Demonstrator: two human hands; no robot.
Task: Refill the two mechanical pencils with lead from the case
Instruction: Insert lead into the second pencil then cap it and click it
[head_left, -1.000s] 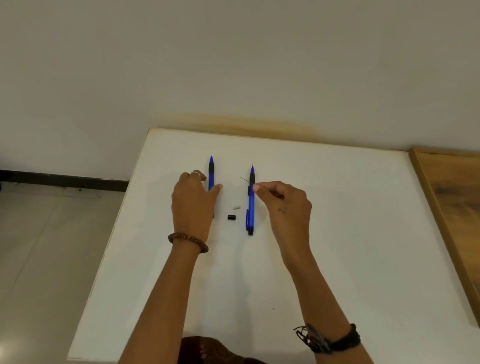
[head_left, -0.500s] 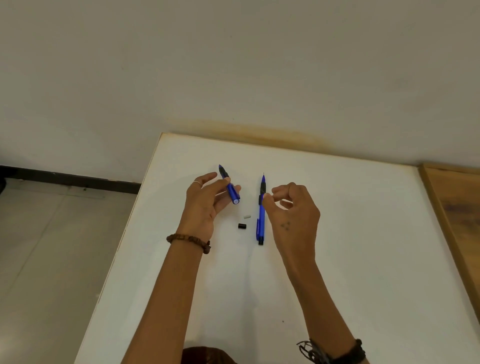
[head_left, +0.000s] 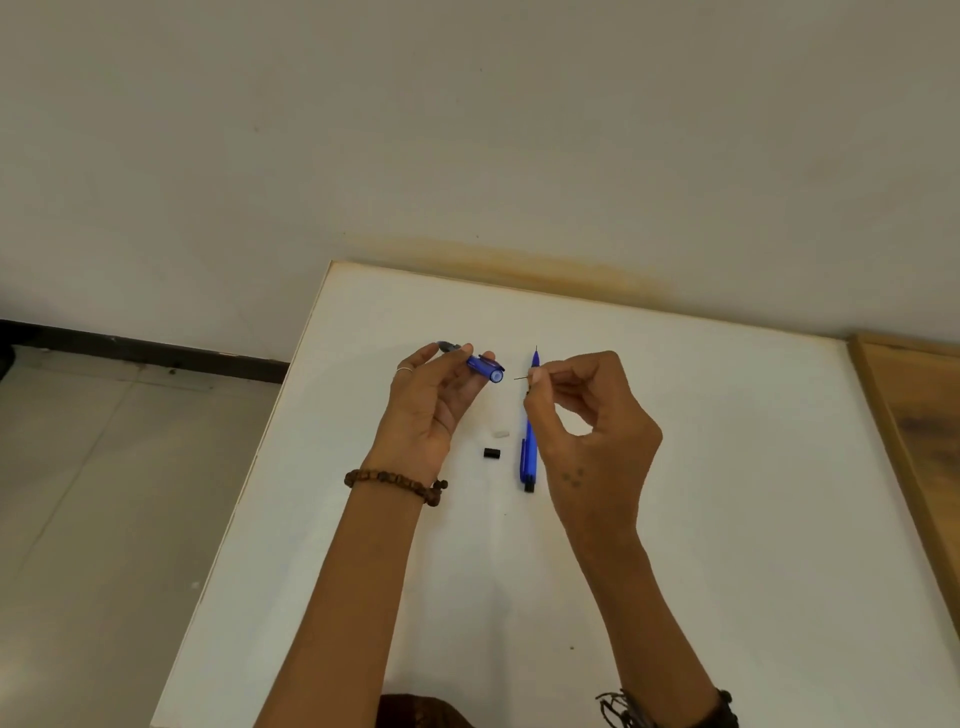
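Pinching what looks like lead (head_left: 521, 378), right hand (head_left: 592, 431) nears left hand's (head_left: 431, 400) gripped pencil (head_left: 485, 368).

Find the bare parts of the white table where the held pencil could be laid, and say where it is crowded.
Free: the wide right side of the table, between the right hand and the wooden edge; also the near middle between the forearms. Crowded: between the hands, where the black cap, white eraser and lying pencil sit.

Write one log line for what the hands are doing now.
left hand: holds open blue plastic pencil | right hand: pinches thin grey lead | step: inserting lead
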